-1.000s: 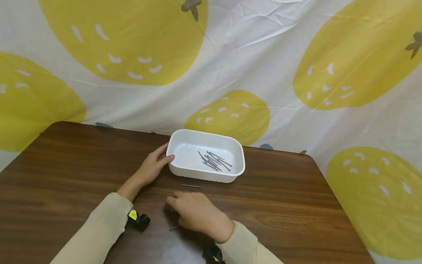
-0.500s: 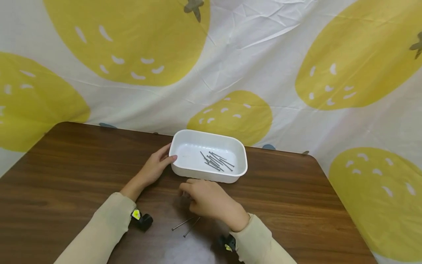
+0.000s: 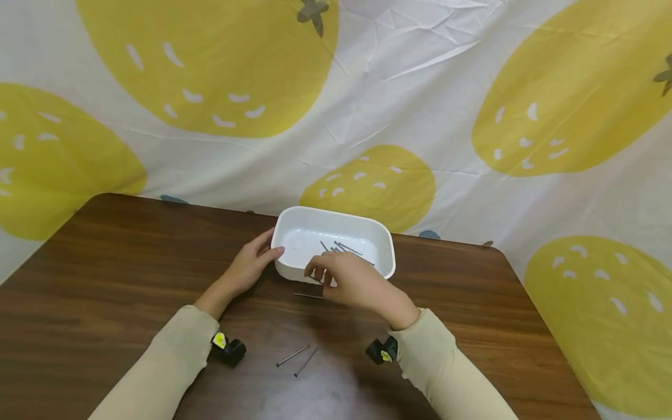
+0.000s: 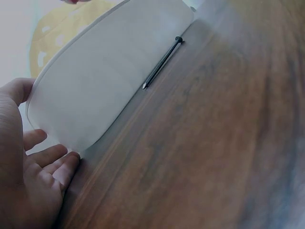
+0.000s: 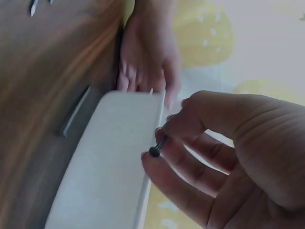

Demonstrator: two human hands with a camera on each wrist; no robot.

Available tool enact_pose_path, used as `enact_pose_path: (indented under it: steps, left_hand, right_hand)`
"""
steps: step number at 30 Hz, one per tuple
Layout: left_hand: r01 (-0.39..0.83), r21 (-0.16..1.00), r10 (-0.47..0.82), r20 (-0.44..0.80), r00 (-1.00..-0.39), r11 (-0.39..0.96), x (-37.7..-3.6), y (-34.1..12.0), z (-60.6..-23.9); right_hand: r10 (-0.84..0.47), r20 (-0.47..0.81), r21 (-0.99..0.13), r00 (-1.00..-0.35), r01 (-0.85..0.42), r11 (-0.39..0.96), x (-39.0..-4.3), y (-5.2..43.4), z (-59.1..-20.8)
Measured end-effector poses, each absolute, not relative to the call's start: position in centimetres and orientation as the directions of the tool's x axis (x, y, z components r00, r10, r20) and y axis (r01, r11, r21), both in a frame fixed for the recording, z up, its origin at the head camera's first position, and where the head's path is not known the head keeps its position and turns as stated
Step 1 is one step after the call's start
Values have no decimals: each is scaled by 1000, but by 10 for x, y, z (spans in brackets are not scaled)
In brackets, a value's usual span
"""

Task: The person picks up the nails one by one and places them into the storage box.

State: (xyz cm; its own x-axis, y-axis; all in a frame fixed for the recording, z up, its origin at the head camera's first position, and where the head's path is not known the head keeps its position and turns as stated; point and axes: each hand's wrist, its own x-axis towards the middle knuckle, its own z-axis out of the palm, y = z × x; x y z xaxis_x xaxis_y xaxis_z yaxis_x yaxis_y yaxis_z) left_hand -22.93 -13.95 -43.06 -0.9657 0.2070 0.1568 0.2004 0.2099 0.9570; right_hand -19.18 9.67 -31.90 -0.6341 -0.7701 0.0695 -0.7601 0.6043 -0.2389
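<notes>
My left hand (image 3: 245,267) holds the left end of a white plastic tray (image 3: 299,272), thumb at the rim and fingers against the outer wall. In the left wrist view those fingers are loosely bent at the tray's lower corner. Over the tray's near rim, my right hand (image 3: 357,281) pinches a steel nail (image 5: 161,144) between thumb and fingers, its head showing in the right wrist view. Several nails (image 3: 349,249) lie inside the tray, partly hidden behind that hand. Another nail (image 4: 162,63) rests on the table along the tray's near wall.
Two loose nails, a left one (image 3: 292,356) and a right one (image 3: 306,362), lie on the brown wooden table (image 3: 462,326) toward its front. Behind the table's back edge hangs a white cloth (image 3: 236,169) with yellow fruit shapes.
My right hand has risen from the front of the table to the tray's near rim, carrying a nail. The two front nails have come into full view. The left hand stays at the tray.
</notes>
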Motion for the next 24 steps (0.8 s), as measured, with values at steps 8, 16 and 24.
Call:
enact_pose_path:
  steps: [8,16,24]
  left_hand:
    - [192,957,203,148,-968,218,-229,-141,-430]
    - [185,957,195,142,-970,224,-229,-141,-430]
    - [203,957,206,160,-965,208,-230,-140,-431]
  right_hand:
    - [-730,13,-347,-684,-687,638,-227,111,-311]
    - [-695,-42,-351,-717,-641,683,-251,117,-313]
    - [-662,-101,-330,-742,-603,726,-266,112,-321]
